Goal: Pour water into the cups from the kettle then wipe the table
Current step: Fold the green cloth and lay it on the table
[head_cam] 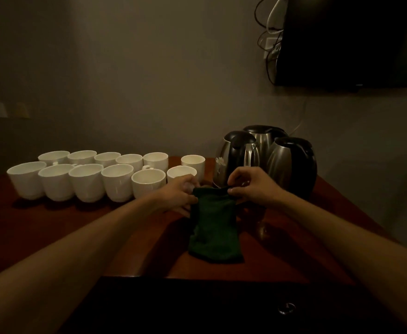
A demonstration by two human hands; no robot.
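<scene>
A dark green cloth (213,227) hangs over the reddish-brown table (82,227), its lower end resting on the wood. My left hand (177,196) pinches the cloth's top left corner and my right hand (250,186) pinches its top right corner. Several white cups (86,182) stand in two rows at the left and centre. Three steel kettles with black lids stand at the back right: one (236,155) just behind my hands, one (265,138) by the wall, one (291,165) at the right.
A dark screen (352,39) hangs on the wall at the top right with cables (270,32) beside it. The table's front edge (197,277) runs below the cloth, with a drawer knob (286,308) under it. The room is dim.
</scene>
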